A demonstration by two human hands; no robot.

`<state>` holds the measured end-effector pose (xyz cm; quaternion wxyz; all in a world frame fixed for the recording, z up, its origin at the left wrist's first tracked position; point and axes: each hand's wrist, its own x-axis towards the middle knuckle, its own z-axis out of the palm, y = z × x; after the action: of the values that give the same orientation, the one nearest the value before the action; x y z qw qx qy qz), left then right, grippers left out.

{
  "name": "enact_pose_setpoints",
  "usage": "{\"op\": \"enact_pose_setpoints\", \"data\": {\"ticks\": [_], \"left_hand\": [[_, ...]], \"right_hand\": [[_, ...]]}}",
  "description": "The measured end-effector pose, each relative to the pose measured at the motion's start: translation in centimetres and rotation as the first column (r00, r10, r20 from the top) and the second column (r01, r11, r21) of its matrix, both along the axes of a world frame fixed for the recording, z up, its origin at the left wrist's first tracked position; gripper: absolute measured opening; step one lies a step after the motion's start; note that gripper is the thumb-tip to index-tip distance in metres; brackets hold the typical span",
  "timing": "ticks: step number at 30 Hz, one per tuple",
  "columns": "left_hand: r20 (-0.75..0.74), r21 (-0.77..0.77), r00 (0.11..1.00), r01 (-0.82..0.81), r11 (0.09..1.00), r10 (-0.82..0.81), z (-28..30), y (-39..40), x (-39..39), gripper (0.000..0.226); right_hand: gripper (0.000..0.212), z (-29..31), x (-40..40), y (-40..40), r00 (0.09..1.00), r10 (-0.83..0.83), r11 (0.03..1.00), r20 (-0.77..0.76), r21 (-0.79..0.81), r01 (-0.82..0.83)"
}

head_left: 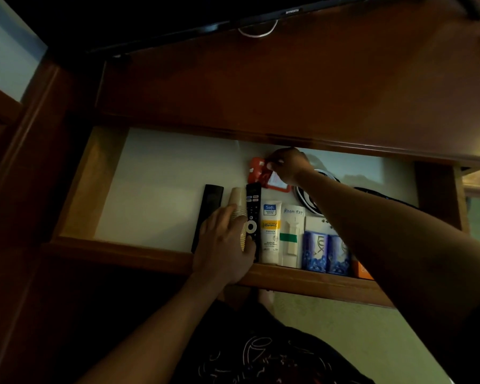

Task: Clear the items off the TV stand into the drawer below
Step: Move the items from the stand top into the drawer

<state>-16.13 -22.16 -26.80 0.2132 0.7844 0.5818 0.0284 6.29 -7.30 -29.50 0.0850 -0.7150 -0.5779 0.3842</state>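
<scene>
The drawer (pixel 155 253) under the wooden TV stand top (pixel 275 87) is pulled out, its floor lined in white. Along its front lie a long black remote (pixel 208 209), a paper cup stack (pixel 237 202) on its side, a black button remote (pixel 253 200), a white Safi tube (pixel 271 231), a white key-card sleeve (pixel 291 236) and blue Lux soap packs (pixel 326 254). My left hand (pixel 225 245) lies over the cup stack, fingers wrapped on it. My right hand (pixel 288 164) pinches a red packet (pixel 257 173) at the drawer's back.
A black-and-white coiled cable (pixel 308 199) lies under my right forearm, and an orange box (pixel 362 270) sits at the front right. A television (pixel 200 26) with a white cable loop (pixel 257 33) hangs above the stand. The drawer's left half shows bare liner.
</scene>
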Motion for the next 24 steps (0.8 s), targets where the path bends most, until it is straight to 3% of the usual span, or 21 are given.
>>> {"op": "enact_pose_setpoints", "data": {"ticks": [12, 16, 24], "left_hand": [[0.002, 0.003, 1.0, 0.0, 1.0, 0.0, -0.4, 0.1, 0.0, 0.051], [0.01, 0.008, 1.0, -0.001, 1.0, 0.001, -0.3, 0.1, 0.1, 0.048], [0.016, 0.022, 1.0, 0.013, 1.0, -0.013, 0.0, 0.0, 0.0, 0.047]], "right_hand": [[0.032, -1.2, -0.1, -1.1, 0.998, 0.008, 0.998, 0.068, 0.061, -0.012], [0.037, -0.9, -0.4, -1.7, 0.985, 0.028, 0.998, 0.17, 0.059, -0.039], [0.045, -0.1, 0.0, -3.1, 0.989, -0.036, 0.995, 0.144, 0.102, 0.022]]}}
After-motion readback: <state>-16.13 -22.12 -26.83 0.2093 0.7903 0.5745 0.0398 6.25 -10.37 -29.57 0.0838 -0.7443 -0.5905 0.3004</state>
